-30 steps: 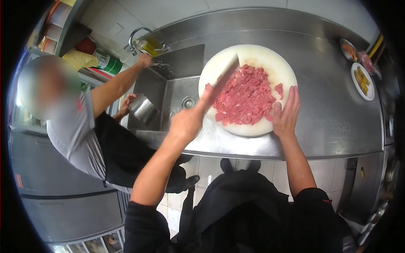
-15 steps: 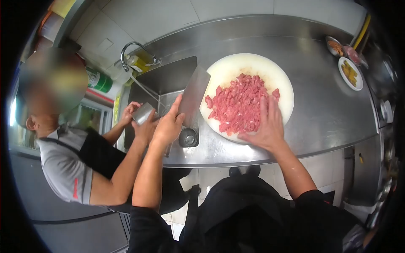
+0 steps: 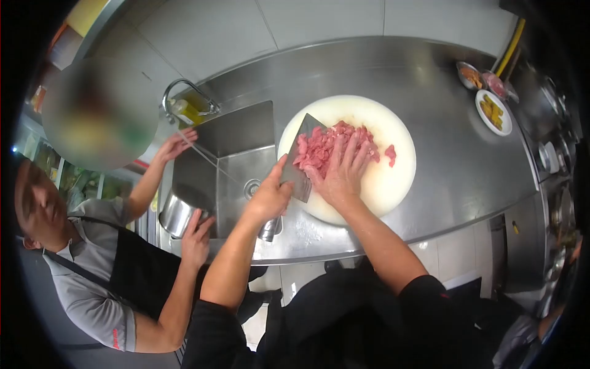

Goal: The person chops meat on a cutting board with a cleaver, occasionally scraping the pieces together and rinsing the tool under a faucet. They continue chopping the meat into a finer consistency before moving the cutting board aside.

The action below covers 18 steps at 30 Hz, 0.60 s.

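Note:
My left hand [image 3: 269, 195] is wrapped round the handle of a cleaver [image 3: 300, 186]. Its broad blade lies at the left side of a round white cutting board [image 3: 393, 187], under part of a heap of raw chopped meat [image 3: 316, 150]. Fingers spread, my right hand [image 3: 341, 179] rests against the heap from the right and presses it toward the blade. A small piece of meat [image 3: 390, 155] sits apart on the right of the board. The cleaver's handle is mostly hidden in my left fist.
On the left, a co-worker holds a metal pot [image 3: 178, 212] at the sink [image 3: 246, 172], one hand near the tap [image 3: 178, 86]. A white plate of yellowish pieces [image 3: 493, 112] and a bowl of orange food [image 3: 470, 76] stand at the back right of the steel counter [image 3: 455, 166].
The cleaver has come down from beside the board onto it, under the meat. My right hand has moved left, gathering the spread meat. The co-worker's pot has tilted lower, one hand reaching toward the tap.

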Motion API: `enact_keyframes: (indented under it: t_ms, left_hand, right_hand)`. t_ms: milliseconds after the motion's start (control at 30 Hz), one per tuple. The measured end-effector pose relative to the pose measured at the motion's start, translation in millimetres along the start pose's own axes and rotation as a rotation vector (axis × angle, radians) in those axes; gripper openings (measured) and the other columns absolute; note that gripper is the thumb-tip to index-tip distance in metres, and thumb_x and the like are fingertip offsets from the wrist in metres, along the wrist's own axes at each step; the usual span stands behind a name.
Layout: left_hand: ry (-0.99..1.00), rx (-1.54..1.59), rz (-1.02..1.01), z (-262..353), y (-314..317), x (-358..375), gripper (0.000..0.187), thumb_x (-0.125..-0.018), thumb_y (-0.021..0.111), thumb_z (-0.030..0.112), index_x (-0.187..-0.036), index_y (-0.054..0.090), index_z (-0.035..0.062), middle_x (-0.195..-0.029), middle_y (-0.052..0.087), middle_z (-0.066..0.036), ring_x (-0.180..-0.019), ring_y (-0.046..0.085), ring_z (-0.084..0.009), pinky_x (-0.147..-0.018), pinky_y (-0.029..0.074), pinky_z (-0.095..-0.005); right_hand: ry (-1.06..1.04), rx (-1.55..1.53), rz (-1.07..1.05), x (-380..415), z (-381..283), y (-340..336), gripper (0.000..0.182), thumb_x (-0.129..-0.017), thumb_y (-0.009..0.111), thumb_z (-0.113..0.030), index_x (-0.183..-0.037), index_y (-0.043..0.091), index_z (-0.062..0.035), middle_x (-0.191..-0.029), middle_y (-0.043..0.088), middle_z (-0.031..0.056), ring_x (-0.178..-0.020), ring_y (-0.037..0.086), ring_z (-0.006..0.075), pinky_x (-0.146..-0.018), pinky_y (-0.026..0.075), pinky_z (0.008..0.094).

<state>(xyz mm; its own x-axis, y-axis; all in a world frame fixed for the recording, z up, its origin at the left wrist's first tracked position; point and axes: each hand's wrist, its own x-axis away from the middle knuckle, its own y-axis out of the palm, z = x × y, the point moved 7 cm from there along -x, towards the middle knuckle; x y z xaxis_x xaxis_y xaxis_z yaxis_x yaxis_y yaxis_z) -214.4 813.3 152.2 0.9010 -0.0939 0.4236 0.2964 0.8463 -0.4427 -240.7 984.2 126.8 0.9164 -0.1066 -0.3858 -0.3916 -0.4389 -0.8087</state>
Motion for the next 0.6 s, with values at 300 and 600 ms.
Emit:
enact_keyframes:
  t_ms: [300, 600]
  left_hand:
    - [0.28, -0.746, 0.081, -5, 131, 6, 0.063, -0.098, 0.043, 0.015, -0.155, 0.023, 0.0303, -0.117, 0.054, -0.033, -0.087, 0.069, -0.0421, -0.067, 0.059, -0.0464]
    - [0.147, -0.581, 0.255, 105, 45, 67, 0.075, -0.092, 0.044, 0.01, -0.157, 0.014, 0.0317, -0.087, 0.069, -0.021, -0.077, 0.069, -0.0365, -0.066, 0.053, -0.0478]
  right_hand:
    - [-0.152, -0.192, 0.133, -15, 110, -51, 0.056, -0.097, 0.051, -0.031, -0.138, 0.044, 0.0067, -0.141, 0.047, 0.0242, -0.13, 0.046, 0.0374, -0.109, 0.033, 0.0475]
    - [-0.164, -0.4, 0.165, -24, 213, -9, 0.072, -0.103, 0.042, -0.042, -0.151, 0.021, 0.0074, -0.152, 0.029, 0.029, -0.136, 0.039, 0.0376, -0.097, 0.046, 0.0462]
